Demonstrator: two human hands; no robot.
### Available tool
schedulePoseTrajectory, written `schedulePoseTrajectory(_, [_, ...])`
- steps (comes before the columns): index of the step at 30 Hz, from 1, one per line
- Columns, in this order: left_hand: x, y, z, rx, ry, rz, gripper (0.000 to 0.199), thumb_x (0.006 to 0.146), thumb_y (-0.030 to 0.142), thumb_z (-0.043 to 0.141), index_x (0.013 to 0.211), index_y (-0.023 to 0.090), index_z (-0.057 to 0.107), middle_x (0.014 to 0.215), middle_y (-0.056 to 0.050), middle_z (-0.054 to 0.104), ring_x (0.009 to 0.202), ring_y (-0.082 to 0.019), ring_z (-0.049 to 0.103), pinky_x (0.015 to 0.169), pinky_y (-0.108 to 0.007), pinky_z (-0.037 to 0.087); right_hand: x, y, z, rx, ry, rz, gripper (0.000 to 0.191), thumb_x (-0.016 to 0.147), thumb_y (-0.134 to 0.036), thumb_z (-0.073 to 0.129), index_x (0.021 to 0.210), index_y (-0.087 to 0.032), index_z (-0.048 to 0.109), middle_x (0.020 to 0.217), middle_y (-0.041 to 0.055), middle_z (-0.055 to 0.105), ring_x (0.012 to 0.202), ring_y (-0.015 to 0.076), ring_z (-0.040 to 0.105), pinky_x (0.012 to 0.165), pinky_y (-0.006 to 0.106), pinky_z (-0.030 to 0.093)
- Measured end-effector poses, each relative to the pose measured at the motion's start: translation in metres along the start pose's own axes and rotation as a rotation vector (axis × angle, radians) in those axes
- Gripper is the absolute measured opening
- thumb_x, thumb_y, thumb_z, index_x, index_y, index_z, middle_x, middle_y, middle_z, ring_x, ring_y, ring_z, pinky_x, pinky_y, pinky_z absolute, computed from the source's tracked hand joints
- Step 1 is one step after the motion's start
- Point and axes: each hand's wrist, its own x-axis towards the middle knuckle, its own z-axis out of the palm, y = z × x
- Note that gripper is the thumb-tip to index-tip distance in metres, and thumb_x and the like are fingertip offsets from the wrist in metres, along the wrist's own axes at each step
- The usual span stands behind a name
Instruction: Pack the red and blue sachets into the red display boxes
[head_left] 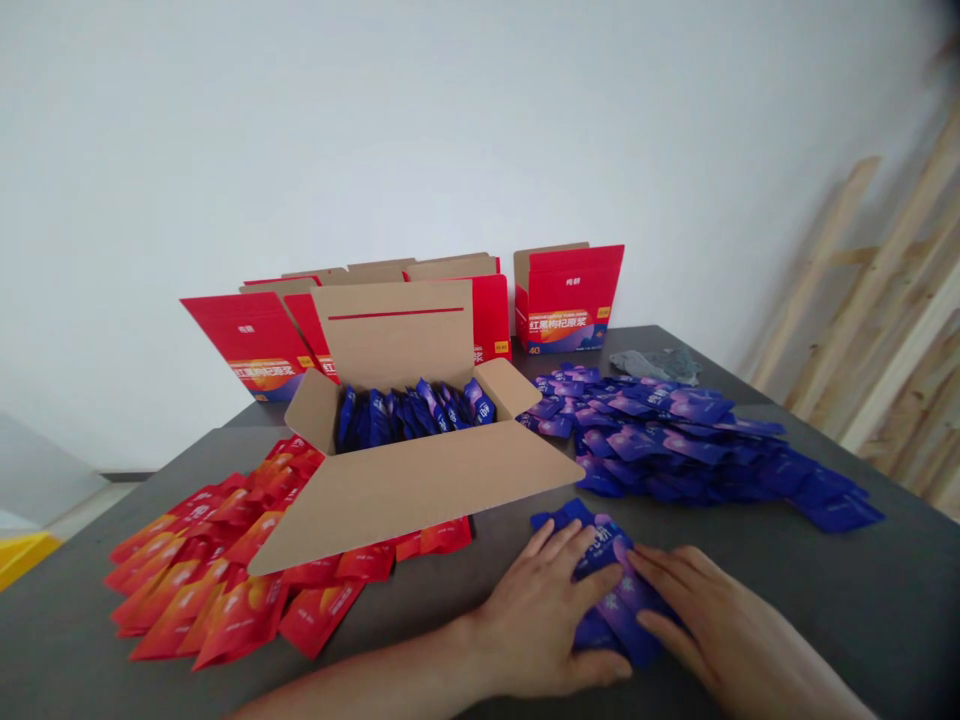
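Note:
Just in front of me on the table lies a small stack of blue-purple pouches point(611, 560). My left hand point(551, 610) rests on its left part, fingers stretched out and spread. From the right, my right hand point(694, 615) touches the stack's edge with extended fingers and the thumb apart. Past them stands an open cardboard box point(420, 490), its flaps folded out and a row of blue pouches point(412, 412) upright inside. A large heap of blue pouches point(675, 440) lies right of the box. Red-orange pouches point(217, 570) spread at its left, partly under the front flap.
Along the back of the dark table point(787, 590) stand several red printed cartons, including one at left point(259, 345) and one at right point(570, 300). Crumpled clear plastic point(656, 365) lies behind the blue heap. Wooden slats point(885, 300) lean at the right. Something yellow point(26, 555) shows at far left.

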Motion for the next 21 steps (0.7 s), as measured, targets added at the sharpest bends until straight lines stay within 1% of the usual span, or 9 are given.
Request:
schedulePoseTrajectory(2, [-0.001,-0.002,0.0,-0.01,-0.001,-0.027,0.077,0.084,0.072,0.046,0.146,0.027,0.032,0.156,-0.015,0.02,0.143,-0.037,0.015,0.112,-0.061,0.018,0.02,0.029,-0.008,0.037,-0.025,0.026,0.034,0.097,-0.038,0.041,0.115,-0.019,0.064,0.102,0.0063,0.07,0.09,0.019,0.064,0.08,0.033,0.053])
schedulePoseTrajectory(4, [-0.001,-0.003,0.0,-0.021,-0.009,-0.04,0.078,0.082,0.073,0.046,0.145,0.029,0.033,0.156,-0.016,0.02,0.143,-0.039,0.015,0.111,-0.064,0.017,0.046,0.054,-0.01,-0.026,0.007,0.033,0.035,0.095,-0.033,0.045,0.121,-0.017,0.061,0.116,0.0093,0.066,0.104,0.023,0.061,0.09,0.039,0.049])
schedulePoseTrajectory(6, [-0.001,-0.003,-0.001,-0.033,-0.019,-0.047,0.078,0.082,0.074,0.045,0.146,0.03,0.032,0.155,-0.018,0.02,0.143,-0.039,0.014,0.111,-0.064,0.014,0.073,0.071,-0.004,-0.129,0.01,0.028,0.04,0.089,-0.028,0.054,0.126,-0.012,0.057,0.128,0.0133,0.06,0.115,0.0268,0.056,0.097,0.043,0.045])
schedulePoseTrajectory(7, [-0.001,-0.003,-0.002,-0.04,-0.025,-0.05,0.078,0.083,0.074,0.044,0.146,0.03,0.031,0.155,-0.018,0.02,0.143,-0.039,0.013,0.111,-0.065,0.013,0.085,0.075,0.0,-0.174,-0.003,0.025,0.04,0.087,-0.024,0.057,0.124,-0.01,0.058,0.128,0.0152,0.06,0.115,0.0277,0.056,0.097,0.043,0.045])
schedulePoseTrajectory(9, [-0.001,-0.003,-0.002,-0.052,-0.038,-0.058,0.078,0.083,0.075,0.042,0.146,0.031,0.031,0.155,-0.019,0.019,0.144,-0.039,0.011,0.111,-0.065,0.012,0.103,0.077,0.01,-0.229,-0.03,0.018,0.032,0.084,-0.018,0.058,0.114,-0.007,0.064,0.118,0.0171,0.066,0.107,0.0277,0.062,0.092,0.042,0.049])
schedulePoseTrajectory(11, [-0.001,-0.004,-0.002,-0.063,-0.051,-0.058,0.079,0.083,0.076,0.041,0.146,0.031,0.031,0.156,-0.019,0.018,0.144,-0.039,0.011,0.111,-0.065,0.011,0.107,0.075,0.016,-0.242,-0.044,0.011,0.025,0.086,-0.013,0.053,0.105,-0.008,0.068,0.107,0.0161,0.07,0.097,0.0265,0.067,0.087,0.041,0.052])
schedulePoseTrajectory(14, [-0.001,-0.004,-0.001,-0.068,-0.044,-0.05,0.079,0.082,0.076,0.041,0.147,0.031,0.031,0.156,-0.019,0.017,0.144,-0.039,0.012,0.111,-0.064,0.011,0.091,0.068,0.012,-0.231,0.016,-0.024,0.03,0.091,-0.012,0.044,0.111,-0.009,0.065,0.111,0.0137,0.069,0.098,0.0246,0.067,0.087,0.042,0.053])
schedulePoseTrajectory(18, [-0.001,-0.004,0.001,-0.069,-0.011,-0.05,0.078,0.083,0.075,0.042,0.146,0.031,0.032,0.155,-0.02,0.019,0.144,-0.038,0.013,0.111,-0.063,0.012,0.041,0.055,-0.008,-0.122,0.173,-0.111,0.034,0.096,-0.019,0.039,0.125,-0.013,0.055,0.121,0.0087,0.066,0.107,0.0186,0.063,0.093,0.036,0.052])
schedulePoseTrajectory(21, [0.0,-0.005,0.002,-0.069,0.005,-0.043,0.077,0.083,0.073,0.044,0.146,0.03,0.034,0.154,-0.02,0.023,0.143,-0.039,0.014,0.111,-0.064,0.013,0.004,0.041,-0.013,-0.06,0.163,-0.175,0.037,0.095,-0.016,0.039,0.13,-0.014,0.05,0.124,0.006,0.064,0.112,0.0145,0.06,0.093,0.029,0.052])
